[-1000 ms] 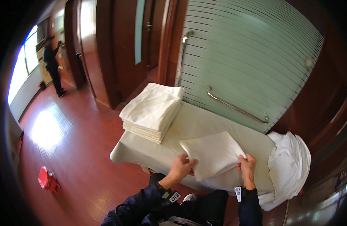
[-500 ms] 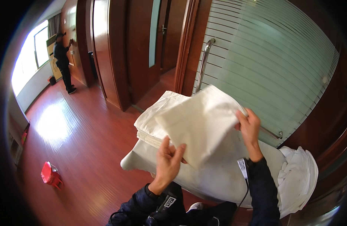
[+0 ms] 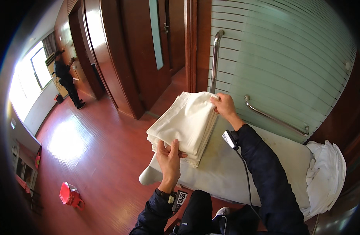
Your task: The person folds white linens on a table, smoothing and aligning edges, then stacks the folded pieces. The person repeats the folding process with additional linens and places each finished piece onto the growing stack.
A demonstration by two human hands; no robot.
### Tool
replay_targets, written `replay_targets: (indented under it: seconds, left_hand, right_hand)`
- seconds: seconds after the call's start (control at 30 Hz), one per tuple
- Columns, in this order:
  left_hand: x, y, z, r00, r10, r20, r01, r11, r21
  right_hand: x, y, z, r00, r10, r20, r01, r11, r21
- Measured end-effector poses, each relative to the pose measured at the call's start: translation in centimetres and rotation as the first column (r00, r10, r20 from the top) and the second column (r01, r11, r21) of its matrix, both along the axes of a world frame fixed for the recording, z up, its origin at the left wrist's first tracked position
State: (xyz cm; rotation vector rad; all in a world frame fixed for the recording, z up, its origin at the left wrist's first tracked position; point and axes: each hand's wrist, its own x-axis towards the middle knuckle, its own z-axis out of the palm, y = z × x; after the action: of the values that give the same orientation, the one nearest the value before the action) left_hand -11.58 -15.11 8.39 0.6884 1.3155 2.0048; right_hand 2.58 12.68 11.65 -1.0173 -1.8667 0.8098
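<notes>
Floor [image 3: 105, 168] of glossy reddish boards, stretching away to the left of the bench [image 3: 223, 172], with a bright patch of reflected light on it. Frosted glass panel [image 3: 289, 66] with stripes, rising just behind the bench. Wooden door [image 3: 137, 43], dark reddish brown, behind the bench and off toward its left. Cover on the bench itself pale and smooth, with a loose edge at the left end. Co-worker [image 3: 66, 80] in dark clothes, well apart from the bench, far off to its left, one arm raised toward a wooden wall. Heap of white cloth [image 3: 324, 172], bunched at the bench's right end and spilling over its side. Stack of folded white cloths [image 3: 194, 159], squared up near the bench's left end, layers visible along its right side. Dark sleeves [image 3: 266, 168], reaching over the bench from its front. Red stool [image 3: 70, 194], small, on the floor left of the bench. Top cloth [image 3: 188, 121], folded, lying on the stack over the bench's left part. Left hand [image 3: 169, 162] at that cloth's edge toward the bench's front, thumb above, other fingers partly hidden beneath, pinching the edge. Right hand [image 3: 227, 109] at the corner toward the bench's back, thumb and fingers pressed together on the fabric.
</notes>
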Motion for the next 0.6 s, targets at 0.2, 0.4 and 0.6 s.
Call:
replay_targets:
  seconds: [0.2, 0.4, 0.6]
  left_hand:
    - [0.9, -1.3, 0.1, 0.987, 0.126, -0.098, -0.134, 0.987, -0.085]
    - [-2.2, -2.0, -0.1, 0.467, 0.469, -0.750, -0.507, 0.837, 0.207]
    - [-5.2, -0.3, -3.1, 0.551, 0.085, -0.830, -0.266, 0.961, -0.078]
  right_hand:
    - [0.6, -2.1, 0.8, 0.963, -0.229, 0.141, 0.154, 0.899, 0.409]
    - [1.1, -2.6, 0.0, 0.968, -0.136, 0.211, -0.030, 0.771, 0.636]
    - [3.2, -2.7, -3.3, 0.946, 0.015, 0.324, -0.123, 0.940, 0.317]
